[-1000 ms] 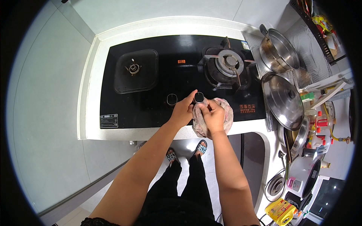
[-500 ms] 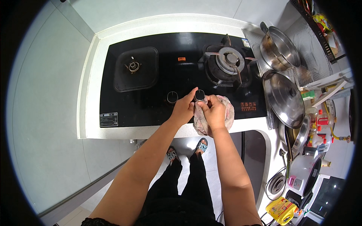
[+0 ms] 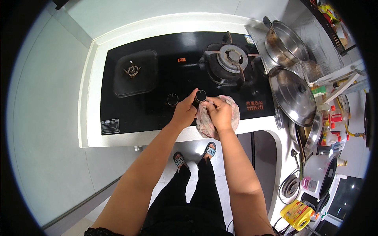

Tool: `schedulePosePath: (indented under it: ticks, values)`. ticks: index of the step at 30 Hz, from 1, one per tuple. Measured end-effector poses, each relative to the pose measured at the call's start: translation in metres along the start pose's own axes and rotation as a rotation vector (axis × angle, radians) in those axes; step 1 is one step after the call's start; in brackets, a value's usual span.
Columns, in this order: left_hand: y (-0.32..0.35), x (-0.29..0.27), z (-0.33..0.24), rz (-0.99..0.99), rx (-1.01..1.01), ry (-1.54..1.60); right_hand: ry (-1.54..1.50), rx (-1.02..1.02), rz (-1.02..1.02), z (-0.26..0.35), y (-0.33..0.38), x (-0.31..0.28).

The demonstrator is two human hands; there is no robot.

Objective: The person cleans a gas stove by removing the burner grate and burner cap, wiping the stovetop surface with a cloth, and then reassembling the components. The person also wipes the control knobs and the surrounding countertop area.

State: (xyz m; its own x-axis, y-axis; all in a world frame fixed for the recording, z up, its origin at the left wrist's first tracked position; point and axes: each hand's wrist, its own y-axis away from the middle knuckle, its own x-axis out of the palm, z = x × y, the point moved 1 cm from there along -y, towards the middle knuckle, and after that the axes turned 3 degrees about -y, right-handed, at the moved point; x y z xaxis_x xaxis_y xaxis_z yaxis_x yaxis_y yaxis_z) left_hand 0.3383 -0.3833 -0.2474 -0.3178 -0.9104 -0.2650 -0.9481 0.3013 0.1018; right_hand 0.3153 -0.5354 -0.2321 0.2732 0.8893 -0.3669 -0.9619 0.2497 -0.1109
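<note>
A black round stove knob [image 3: 201, 95] with a silver rim sits near the front of the black glass gas cooktop [image 3: 136, 112]. My left hand [image 3: 184, 113] is closed against the knob's left side, its index finger along the edge and its thumb lower down. A pale, pink-patterned cloth [image 3: 206, 126] is pinched in my right hand [image 3: 221, 114], just right of and below the knob. Part of the cloth is pressed up to the knob's lower edge; the rest hangs over the cooktop's front. A second knob [image 3: 173, 99] stands to the left, untouched.
The right burner [image 3: 234, 58] carries its metal pan support; the left burner [image 3: 133, 70] is bare. Along the right stand a steel pot [image 3: 285, 45], a large lid [image 3: 292, 96], several bottles and a yellow jug [image 3: 296, 214]. A wall [image 3: 43, 98] rises at left.
The whole view has shifted slightly, with the cooktop sitting a little further left. Both hands stay at the same knob, and the right hand still grips the cloth.
</note>
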Motion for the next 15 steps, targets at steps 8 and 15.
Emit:
schedulePosePath:
  ticks: [8,15]
  values:
    - [0.001,-0.001,-0.010,0.003,-0.037,-0.086,-0.230,0.150,0.026,0.000,-0.003,-0.002]
    - [0.003,0.000,-0.016,0.003,-0.135,0.126,-0.139,0.202,0.067,-0.002,-0.011,-0.009]
